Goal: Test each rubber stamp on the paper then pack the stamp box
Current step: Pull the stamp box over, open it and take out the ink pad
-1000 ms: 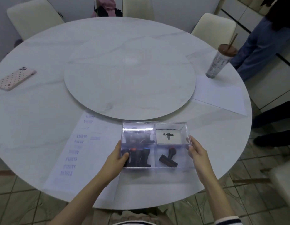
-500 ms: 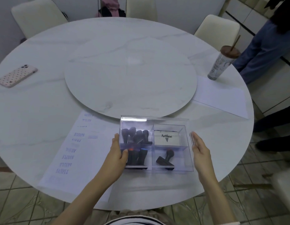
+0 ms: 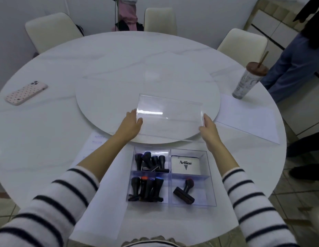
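Above round marble turntable point(image 3: 119, 97): clear plastic box lid point(image 3: 170, 116), edges pinched by left hand point(image 3: 130, 126) and right hand point(image 3: 209, 129); open clear four-compartment stamp box point(image 3: 211, 175) nearer.

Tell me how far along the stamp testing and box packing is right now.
Testing looks done: the white paper sheet carries blue imprints, and the black-handled rubber stamps sit in the clear plastic divided box beside the white Artline ink pad. In hand: left hand and right hand hold the clear lid over the turntable. Left: closing the box.
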`<state>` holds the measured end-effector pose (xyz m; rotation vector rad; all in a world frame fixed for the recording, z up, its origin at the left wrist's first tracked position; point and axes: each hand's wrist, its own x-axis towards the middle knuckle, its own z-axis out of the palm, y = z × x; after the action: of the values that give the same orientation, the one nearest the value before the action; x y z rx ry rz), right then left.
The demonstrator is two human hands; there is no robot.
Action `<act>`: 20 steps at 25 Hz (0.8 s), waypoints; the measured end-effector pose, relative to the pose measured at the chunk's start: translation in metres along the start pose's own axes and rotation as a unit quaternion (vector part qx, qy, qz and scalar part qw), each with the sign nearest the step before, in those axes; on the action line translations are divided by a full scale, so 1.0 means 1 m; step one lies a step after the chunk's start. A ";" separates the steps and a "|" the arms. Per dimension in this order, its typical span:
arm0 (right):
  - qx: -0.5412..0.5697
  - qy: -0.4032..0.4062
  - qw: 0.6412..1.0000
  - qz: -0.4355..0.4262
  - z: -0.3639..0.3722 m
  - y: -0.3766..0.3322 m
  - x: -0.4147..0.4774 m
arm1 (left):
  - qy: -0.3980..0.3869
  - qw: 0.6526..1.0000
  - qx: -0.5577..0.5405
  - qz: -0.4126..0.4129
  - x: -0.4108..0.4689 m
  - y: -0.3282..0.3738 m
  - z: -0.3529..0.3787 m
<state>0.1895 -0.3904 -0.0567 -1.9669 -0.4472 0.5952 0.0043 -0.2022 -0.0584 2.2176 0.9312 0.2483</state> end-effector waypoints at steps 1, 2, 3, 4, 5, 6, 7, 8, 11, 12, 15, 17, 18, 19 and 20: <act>-0.002 -0.005 1.000 0.006 0.005 -0.001 0.009 | -0.005 1.000 0.014 -0.012 0.009 -0.002 0.000; -0.006 -0.013 1.000 0.013 0.009 -0.001 0.016 | -0.010 0.999 0.031 -0.025 0.015 -0.006 0.001; -0.014 -0.018 1.000 0.018 0.013 0.001 0.022 | -0.019 0.998 0.048 -0.033 0.020 -0.010 0.003; -0.023 -0.020 0.999 0.020 0.017 0.004 0.026 | -0.028 0.997 0.065 -0.038 0.022 -0.014 0.006; -0.033 -0.019 0.999 0.021 0.020 0.006 0.029 | -0.036 0.995 0.078 -0.045 0.025 -0.018 0.009; -0.042 -0.020 0.999 0.020 0.022 0.009 0.030 | -0.038 0.994 0.084 -0.055 0.027 -0.022 0.014; -0.049 -0.023 0.998 0.020 0.024 0.011 0.030 | -0.038 0.994 0.086 -0.063 0.028 -0.024 0.017; -0.056 -0.026 0.998 0.019 0.026 0.013 0.029 | -0.035 0.993 0.090 -0.068 0.028 -0.026 0.022; -0.069 -0.034 0.997 0.003 0.027 0.017 0.028 | -0.014 0.991 0.115 -0.072 0.028 -0.029 0.032; -0.074 -0.039 0.997 -0.007 0.027 0.018 0.029 | -0.008 0.989 0.127 -0.073 0.027 -0.029 0.035; -0.109 -0.044 0.993 -0.028 0.029 0.020 0.029 | -0.018 0.987 0.137 -0.080 0.027 -0.033 0.037; -0.114 -0.045 0.992 -0.035 0.030 0.019 0.026 | -0.032 0.992 0.091 -0.078 0.026 -0.032 0.030; -0.103 -0.041 0.993 -0.039 0.028 0.017 0.023 | -0.032 0.995 0.052 -0.075 0.022 -0.029 0.024; -0.083 -0.035 0.995 -0.041 0.025 0.017 0.018 | -0.023 0.997 0.010 -0.075 0.014 -0.026 0.018; -0.059 -0.026 0.997 -0.041 0.020 0.017 0.010 | -0.010 0.997 -0.031 -0.076 0.002 -0.023 0.011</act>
<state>0.1874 -0.3783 -0.0821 -2.0377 -0.6040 0.5803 -0.0025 -0.1960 -0.0825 2.0781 1.0612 0.1814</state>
